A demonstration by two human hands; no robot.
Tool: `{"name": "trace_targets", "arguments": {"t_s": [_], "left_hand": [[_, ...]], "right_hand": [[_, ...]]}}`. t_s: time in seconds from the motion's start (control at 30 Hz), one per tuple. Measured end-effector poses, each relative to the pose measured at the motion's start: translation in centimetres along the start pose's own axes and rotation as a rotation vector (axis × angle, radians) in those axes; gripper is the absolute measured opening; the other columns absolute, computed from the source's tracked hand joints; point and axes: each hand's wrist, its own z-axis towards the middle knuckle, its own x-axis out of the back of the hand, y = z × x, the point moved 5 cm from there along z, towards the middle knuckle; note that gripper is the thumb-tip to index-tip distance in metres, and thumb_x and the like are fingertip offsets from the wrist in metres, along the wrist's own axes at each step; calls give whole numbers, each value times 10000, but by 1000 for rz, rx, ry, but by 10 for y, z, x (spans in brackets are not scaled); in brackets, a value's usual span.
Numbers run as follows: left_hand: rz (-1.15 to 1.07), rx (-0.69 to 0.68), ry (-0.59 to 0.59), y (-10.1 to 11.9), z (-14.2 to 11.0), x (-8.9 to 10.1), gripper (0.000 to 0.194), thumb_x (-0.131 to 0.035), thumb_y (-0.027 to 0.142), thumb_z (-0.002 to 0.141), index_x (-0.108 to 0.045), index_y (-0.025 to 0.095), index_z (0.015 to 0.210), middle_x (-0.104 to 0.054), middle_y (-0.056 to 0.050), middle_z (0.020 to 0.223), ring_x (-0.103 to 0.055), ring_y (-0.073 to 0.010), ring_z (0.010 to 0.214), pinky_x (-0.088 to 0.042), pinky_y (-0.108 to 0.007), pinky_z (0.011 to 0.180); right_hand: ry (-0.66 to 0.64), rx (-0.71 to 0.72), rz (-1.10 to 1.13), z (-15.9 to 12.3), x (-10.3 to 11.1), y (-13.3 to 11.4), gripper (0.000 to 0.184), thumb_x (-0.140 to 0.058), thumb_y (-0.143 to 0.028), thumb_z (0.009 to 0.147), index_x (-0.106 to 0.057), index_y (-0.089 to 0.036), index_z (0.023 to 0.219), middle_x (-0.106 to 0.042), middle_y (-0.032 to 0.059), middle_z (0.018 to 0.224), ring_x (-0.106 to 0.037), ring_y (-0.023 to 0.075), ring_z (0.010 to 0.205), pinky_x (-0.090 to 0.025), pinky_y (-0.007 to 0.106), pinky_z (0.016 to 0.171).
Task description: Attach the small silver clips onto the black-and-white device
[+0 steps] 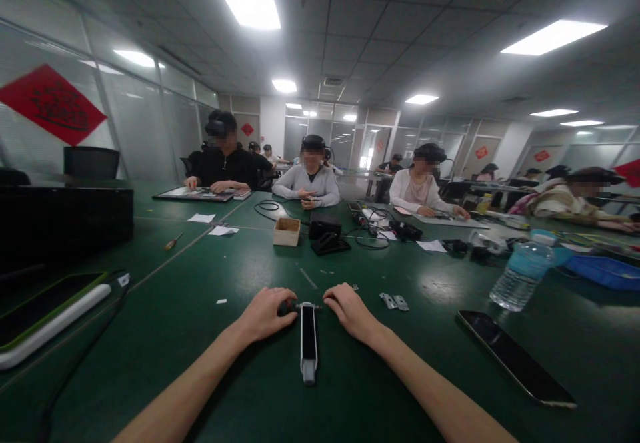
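Observation:
A long narrow white-and-black device (309,339) lies on the green table (200,336) in front of me, pointing away. My left hand (267,313) is curled round a small dark tool handle (289,307) at the device's far end; its thin shaft reaches right toward my other hand. My right hand (350,309) is closed in a pinch at the shaft's tip, just right of the device's far end. Small metal plates (394,301) lie to the right of my right hand.
A black phone (515,357) and a water bottle (523,268) lie on the right. A green-edged tablet and white bar (47,313) sit on the left. A wooden box (287,231), cables and black gear stand mid-table. Several people sit at the far side.

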Motion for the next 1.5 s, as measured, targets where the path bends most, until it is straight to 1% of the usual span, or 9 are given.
{"name": "trace_targets", "arguments": {"t_s": [0.2,0.4,0.53,0.73,0.83,0.97,1.2,1.37,1.5], "left_hand": [[1,2,-7,-3,0,-2,237,-576,334,808,-633,214,1004,-693,-18,915,-624,-196,824,-435,-323,771],[11,9,-3,-3,0,-3,240,-589,331,796,-634,216,1003,-692,-14,918,-624,-195,814,-433,-315,756],[16,-15,62,-2,0,-1,236,-568,329,812,-632,208,1005,-682,-27,935,-618,-199,831,-433,-316,759],[1,-66,193,-1,-2,5,227,-531,308,846,-621,198,1023,-657,-48,953,-584,-198,875,-420,-322,784],[11,-69,206,2,-3,7,213,-520,285,853,-621,192,1016,-653,-53,948,-578,-204,888,-415,-330,785],[33,-31,206,2,-2,8,234,-470,296,890,-611,193,1046,-654,-51,926,-585,-202,861,-416,-335,774],[39,-18,206,-4,0,2,227,-450,259,903,-606,187,1050,-657,-37,885,-595,-176,800,-421,-305,745],[43,-85,227,5,-1,3,222,-446,247,903,-606,191,1048,-650,-37,885,-593,-182,810,-428,-314,752],[53,-139,241,14,-2,5,209,-443,230,904,-607,189,1027,-652,-46,893,-588,-187,844,-426,-318,766]], "right_hand": [[-9,-7,4,1,5,-5,139,-511,-185,914,-645,-177,952,-669,68,931,-580,195,880,-478,334,807],[1,17,20,-1,5,-11,125,-539,-201,904,-655,-179,944,-672,62,918,-582,206,883,-480,347,804],[63,72,5,-2,5,-17,129,-539,-207,906,-659,-188,949,-661,60,915,-575,204,883,-483,348,799],[172,180,-65,-5,0,-23,209,-479,-234,938,-657,-188,1039,-635,82,909,-553,200,864,-489,356,767],[181,219,-77,-6,-2,-29,226,-472,-224,939,-650,-180,1072,-626,88,909,-547,200,849,-491,358,754],[156,251,-93,-6,-2,-35,247,-449,-210,944,-646,-178,1090,-624,93,916,-546,201,840,-490,353,736],[171,254,-95,-6,-2,-32,246,-451,-224,947,-647,-165,1085,-635,97,913,-549,204,853,-476,360,752],[209,284,-59,-6,0,-36,234,-457,-223,948,-627,-141,1087,-661,97,926,-560,204,846,-470,362,754],[226,300,-18,-6,2,-40,211,-456,-234,954,-632,-168,1048,-676,81,916,-572,190,837,-466,346,757]]}}
